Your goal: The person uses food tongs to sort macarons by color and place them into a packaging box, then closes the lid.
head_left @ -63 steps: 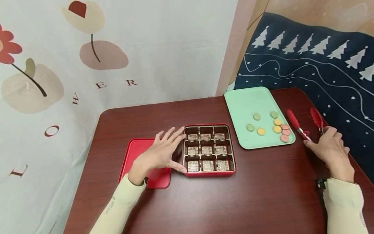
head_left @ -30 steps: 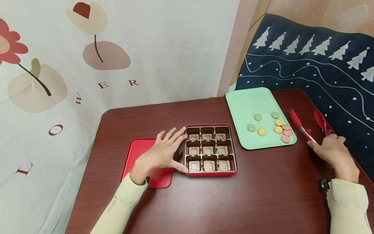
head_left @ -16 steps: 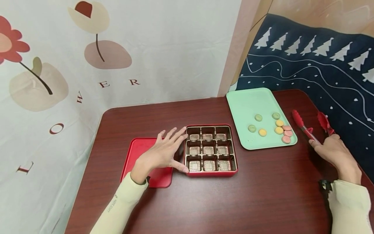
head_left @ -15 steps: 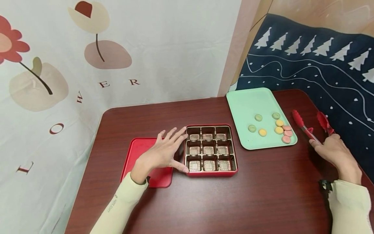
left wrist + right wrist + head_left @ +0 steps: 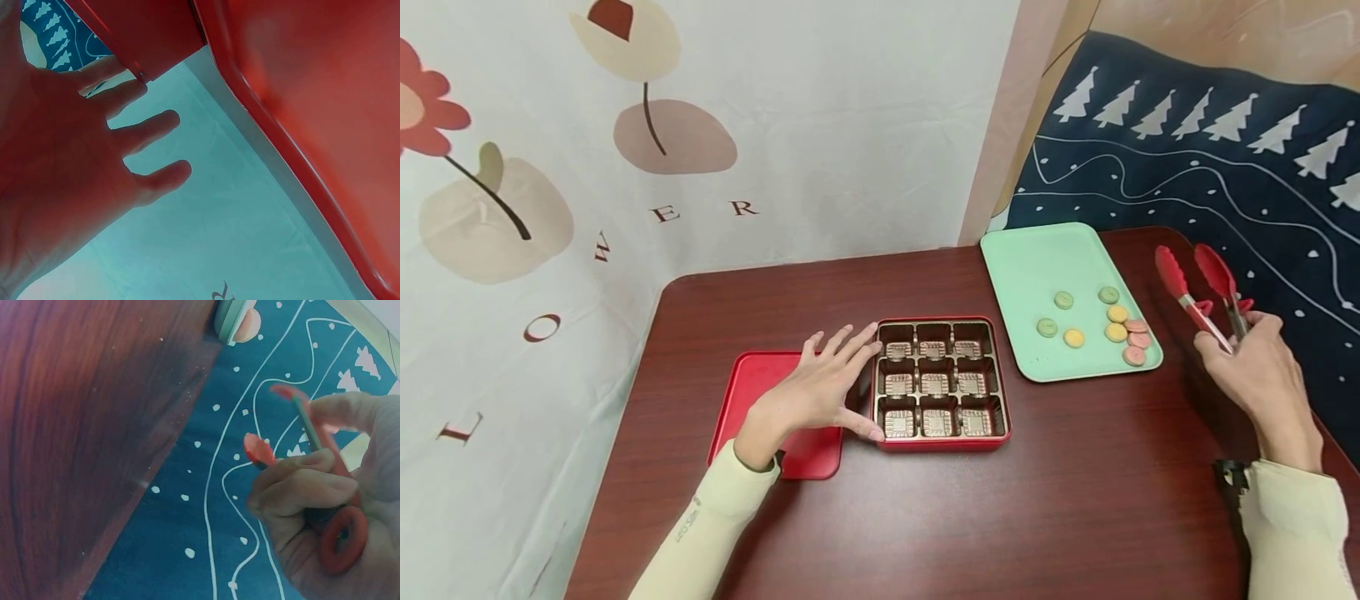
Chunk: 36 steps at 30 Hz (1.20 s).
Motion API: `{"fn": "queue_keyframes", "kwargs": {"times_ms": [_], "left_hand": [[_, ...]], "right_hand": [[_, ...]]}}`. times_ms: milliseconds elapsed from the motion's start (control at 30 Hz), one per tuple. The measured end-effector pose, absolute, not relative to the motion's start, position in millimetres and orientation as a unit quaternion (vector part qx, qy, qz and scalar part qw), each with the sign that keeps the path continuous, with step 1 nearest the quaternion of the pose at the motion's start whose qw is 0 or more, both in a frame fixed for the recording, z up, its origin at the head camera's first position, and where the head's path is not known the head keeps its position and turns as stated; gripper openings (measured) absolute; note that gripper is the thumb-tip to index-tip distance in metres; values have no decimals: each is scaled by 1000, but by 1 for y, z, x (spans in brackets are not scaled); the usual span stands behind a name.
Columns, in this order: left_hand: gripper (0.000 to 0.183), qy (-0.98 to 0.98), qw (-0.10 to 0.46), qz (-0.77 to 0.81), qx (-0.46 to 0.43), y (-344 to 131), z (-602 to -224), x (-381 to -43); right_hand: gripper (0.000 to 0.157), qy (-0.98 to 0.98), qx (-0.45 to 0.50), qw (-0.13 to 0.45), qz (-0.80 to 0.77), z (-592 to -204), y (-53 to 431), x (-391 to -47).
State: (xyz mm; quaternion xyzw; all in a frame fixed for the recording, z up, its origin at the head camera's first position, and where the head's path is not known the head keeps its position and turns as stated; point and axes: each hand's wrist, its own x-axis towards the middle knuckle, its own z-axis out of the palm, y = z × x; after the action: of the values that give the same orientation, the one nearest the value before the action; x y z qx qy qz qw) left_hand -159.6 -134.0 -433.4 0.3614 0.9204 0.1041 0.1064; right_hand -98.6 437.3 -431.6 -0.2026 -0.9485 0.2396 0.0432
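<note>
The right hand has its grip curled round red-tipped tongs, tips apart, pointing to 11 o'clock, at 3 o'clock from the mint tray of small round pieces. The left hand, its grip spread wide and holding nothing, touches the 9 o'clock edge of the red box on the surface.

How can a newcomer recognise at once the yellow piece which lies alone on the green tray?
On the red-brown table, find the mint-green tray, between the red box and the red tongs. On this tray, choose the small round yellow piece lying apart; the other two yellow pieces sit close together, beside the pink ones.
</note>
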Motion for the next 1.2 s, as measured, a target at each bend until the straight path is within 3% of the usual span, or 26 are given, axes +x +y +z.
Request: {"fn": "queue_keyframes", "kwargs": {"times_ms": [467, 833, 1067, 1200], "left_hand": [[131, 922, 108, 105, 357, -136, -433, -160], [132, 923, 111, 104, 354, -136, -433, -159], [132, 921, 112, 105, 359, -134, -434, -160], [132, 921, 113, 107, 357, -133, -434, -160]], "right_hand": [[102, -957, -151, 84, 232, -429, 417, -106], [96, -963, -110, 106, 221, -433, 414, -105], [80, -970, -93, 104, 199, -434, 410, -102], [82, -973, -77, 102, 191, -433, 409, -102]]}}
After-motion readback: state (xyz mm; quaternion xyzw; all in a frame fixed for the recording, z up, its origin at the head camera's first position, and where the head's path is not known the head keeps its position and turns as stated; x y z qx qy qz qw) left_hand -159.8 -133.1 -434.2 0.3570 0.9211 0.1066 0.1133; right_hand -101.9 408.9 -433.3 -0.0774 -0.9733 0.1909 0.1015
